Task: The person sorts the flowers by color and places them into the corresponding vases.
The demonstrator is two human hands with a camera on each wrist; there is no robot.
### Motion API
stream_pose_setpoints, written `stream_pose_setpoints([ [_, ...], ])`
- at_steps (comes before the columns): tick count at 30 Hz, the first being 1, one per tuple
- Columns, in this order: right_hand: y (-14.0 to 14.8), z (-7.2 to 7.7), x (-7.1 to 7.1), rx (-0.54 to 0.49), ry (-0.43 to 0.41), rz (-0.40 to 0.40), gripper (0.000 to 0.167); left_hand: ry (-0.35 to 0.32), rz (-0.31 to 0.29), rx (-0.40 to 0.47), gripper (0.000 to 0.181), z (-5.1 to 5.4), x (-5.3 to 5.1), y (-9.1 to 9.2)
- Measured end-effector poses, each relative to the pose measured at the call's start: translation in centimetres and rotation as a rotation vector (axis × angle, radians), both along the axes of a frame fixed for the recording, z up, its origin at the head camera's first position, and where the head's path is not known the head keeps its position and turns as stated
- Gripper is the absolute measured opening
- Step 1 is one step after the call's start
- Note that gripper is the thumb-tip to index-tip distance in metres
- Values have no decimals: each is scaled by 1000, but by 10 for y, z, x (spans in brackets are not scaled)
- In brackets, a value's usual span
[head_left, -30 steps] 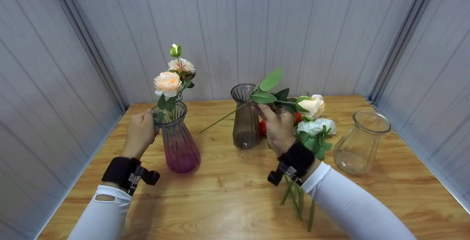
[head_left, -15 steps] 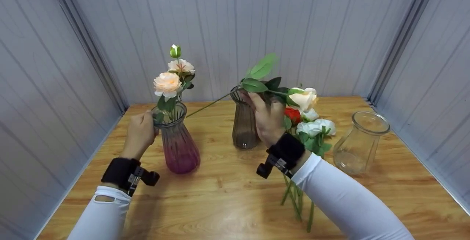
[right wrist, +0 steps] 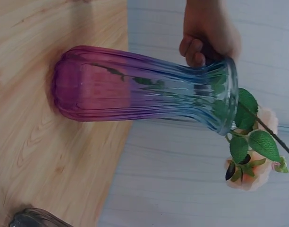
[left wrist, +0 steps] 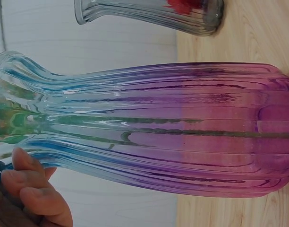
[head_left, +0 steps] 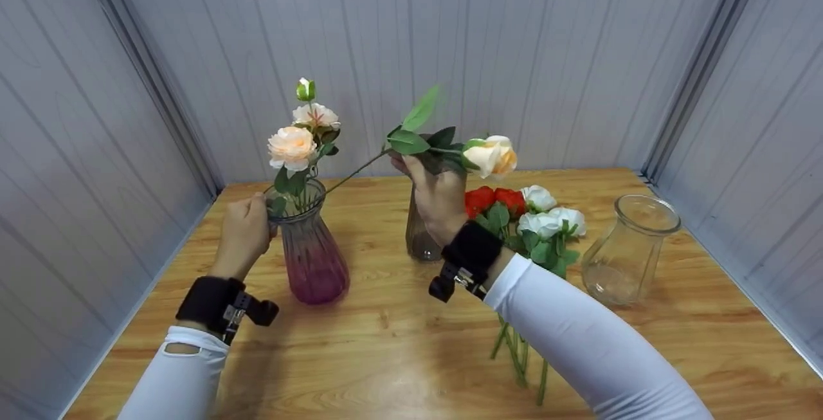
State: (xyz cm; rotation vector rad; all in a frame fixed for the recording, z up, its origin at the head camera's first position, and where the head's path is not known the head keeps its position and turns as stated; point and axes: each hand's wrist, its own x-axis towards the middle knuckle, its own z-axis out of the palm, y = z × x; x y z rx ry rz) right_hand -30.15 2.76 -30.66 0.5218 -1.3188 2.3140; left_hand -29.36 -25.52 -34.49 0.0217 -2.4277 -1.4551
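Observation:
My left hand (head_left: 244, 230) grips the rim of a ribbed glass vase (head_left: 315, 269), blue-grey at the top and pink-purple below. Pale peach flowers (head_left: 292, 148) and a bud stand in it, their stems showing through the glass in the left wrist view. In my right hand (head_left: 437, 201) is the stem of a cream rose (head_left: 492, 156), pinched near its green leaves (head_left: 409, 142). The rose lies sideways, bloom to the right. Its thin stem slants down left, the lower end at the mouth of the vase (right wrist: 149, 90) in the right wrist view.
Behind my right hand stands a grey ribbed vase (head_left: 424, 240), partly hidden. Red roses (head_left: 494, 200) and white roses (head_left: 546, 222) lie on the wooden table (head_left: 386, 356), stems toward me. A clear glass vase (head_left: 620, 265) stands at the right. Panel walls enclose the table.
My right hand has moved left with the cream rose, bringing the stem's end to the mouth of the pink-purple vase. More of the red roses shows. My left hand has stayed on the rim.

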Motion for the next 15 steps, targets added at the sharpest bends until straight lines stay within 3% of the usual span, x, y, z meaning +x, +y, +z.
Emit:
stream_pose_setpoints([
  [2,-5,-2,-3,73,10,-13,26,-1,-2,0,58,0,0,0],
  [8,-13,-5,-4,419,73,-95,21,-2,-2,-2,57,0,0,0],
  [11,-16,-7,-2,633,106,-265,20,-3,5,1,58,0,0,0],
  [13,-19,-9,-1,690,109,-267,22,-3,11,3,58,0,0,0],
  [15,-23,-10,1,724,85,-218,25,-6,16,1,58,0,0,-1],
])
